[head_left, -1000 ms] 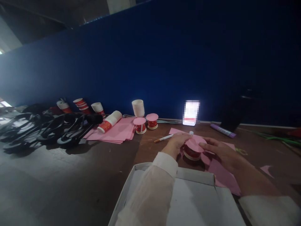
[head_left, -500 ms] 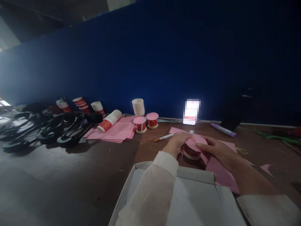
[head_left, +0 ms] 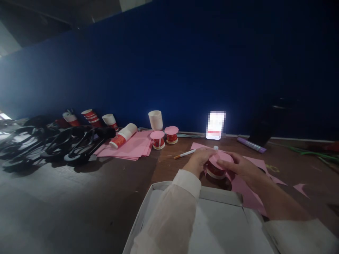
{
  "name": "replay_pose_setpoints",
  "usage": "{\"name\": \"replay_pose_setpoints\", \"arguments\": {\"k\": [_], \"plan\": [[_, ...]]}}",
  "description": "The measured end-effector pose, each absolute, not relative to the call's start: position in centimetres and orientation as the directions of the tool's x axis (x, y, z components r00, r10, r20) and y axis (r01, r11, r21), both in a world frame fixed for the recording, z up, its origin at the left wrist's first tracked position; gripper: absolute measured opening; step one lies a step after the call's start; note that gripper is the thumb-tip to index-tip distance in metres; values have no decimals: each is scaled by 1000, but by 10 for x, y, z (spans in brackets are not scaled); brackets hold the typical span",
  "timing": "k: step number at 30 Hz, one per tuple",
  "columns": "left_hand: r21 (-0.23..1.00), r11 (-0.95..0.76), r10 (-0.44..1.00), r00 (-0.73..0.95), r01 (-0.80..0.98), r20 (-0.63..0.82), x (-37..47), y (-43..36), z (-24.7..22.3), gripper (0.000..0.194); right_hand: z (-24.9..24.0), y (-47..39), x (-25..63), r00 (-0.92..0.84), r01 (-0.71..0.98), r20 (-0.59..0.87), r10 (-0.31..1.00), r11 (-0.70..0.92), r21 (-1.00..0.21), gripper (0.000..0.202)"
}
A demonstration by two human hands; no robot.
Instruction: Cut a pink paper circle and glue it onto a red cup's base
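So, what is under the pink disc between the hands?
Under the pink disc, a red cup piece with a pale bottom rim shows; its top is covered and cannot be seen.

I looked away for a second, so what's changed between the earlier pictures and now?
The right hand has slid slightly left over the pink disc; nothing was visibly grasped or released. The left hand and purple marker look unchanged.
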State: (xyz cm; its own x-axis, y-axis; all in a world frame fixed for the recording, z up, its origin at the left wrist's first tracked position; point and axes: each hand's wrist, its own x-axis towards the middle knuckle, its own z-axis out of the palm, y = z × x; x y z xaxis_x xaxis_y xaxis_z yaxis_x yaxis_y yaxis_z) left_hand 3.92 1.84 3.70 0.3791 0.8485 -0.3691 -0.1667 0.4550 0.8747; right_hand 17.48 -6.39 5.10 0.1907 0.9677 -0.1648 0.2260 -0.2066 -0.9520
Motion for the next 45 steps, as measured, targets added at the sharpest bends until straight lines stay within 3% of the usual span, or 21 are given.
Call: {"name": "replay_pose_setpoints", "arguments": {"k": [9, 14, 26, 45], "plan": [[882, 447, 846, 393, -151, -361, 35, 15, 39, 11, 51, -64, 170, 195, 251, -142, 970, -190, -949, 72], [883, 449, 821, 453, -136, -348, 24, 17, 36, 29, 51, -64, 171, 183, 249, -147, 972, -190, -950, 68], [904, 428, 720, 609, -9, -334, 4, 21, 40, 45, 49, -62, 174, 174, 255, -160, 972, -201, -946, 67], [943, 331, 661, 708, 23, -249, -4, 19, 45, 55, 51, -63, 174, 289, 411, -80, 954, -199, -890, 74]]}}
